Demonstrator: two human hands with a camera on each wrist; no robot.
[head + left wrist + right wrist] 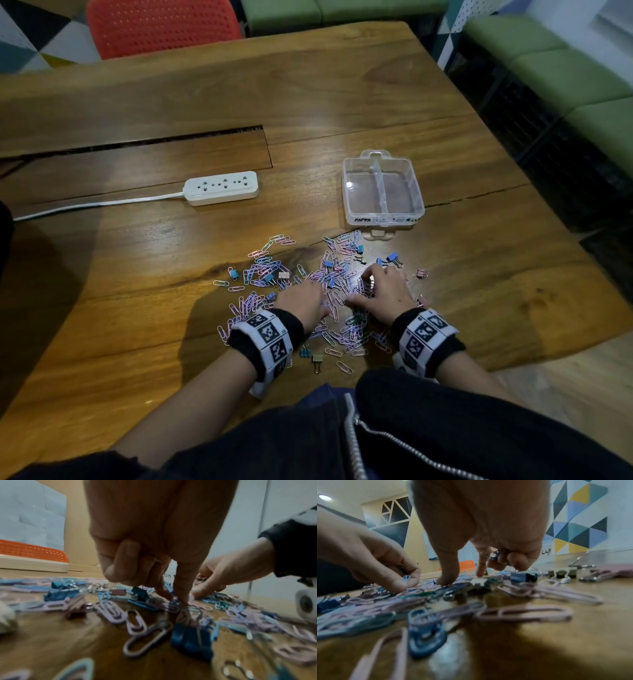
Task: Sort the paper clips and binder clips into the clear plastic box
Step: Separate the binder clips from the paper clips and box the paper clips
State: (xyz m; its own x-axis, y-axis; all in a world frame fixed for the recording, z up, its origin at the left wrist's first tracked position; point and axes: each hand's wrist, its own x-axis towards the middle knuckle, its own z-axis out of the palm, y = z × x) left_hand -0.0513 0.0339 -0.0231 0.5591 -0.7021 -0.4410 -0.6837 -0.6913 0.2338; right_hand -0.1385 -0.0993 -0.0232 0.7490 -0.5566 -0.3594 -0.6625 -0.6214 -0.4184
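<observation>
Sorting has barely begun: box (383, 192) sits empty beyond the scattered clips (337, 274), left hand (301, 301) pinching a paper clip (406, 577), right hand (385, 291) curled around binder clips (494, 555).

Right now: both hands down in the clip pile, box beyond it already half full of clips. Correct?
Not quite. The clear plastic box is empty in both compartments, as the head view shows. The rest holds: left hand and right hand are both in the clip pile.
</observation>
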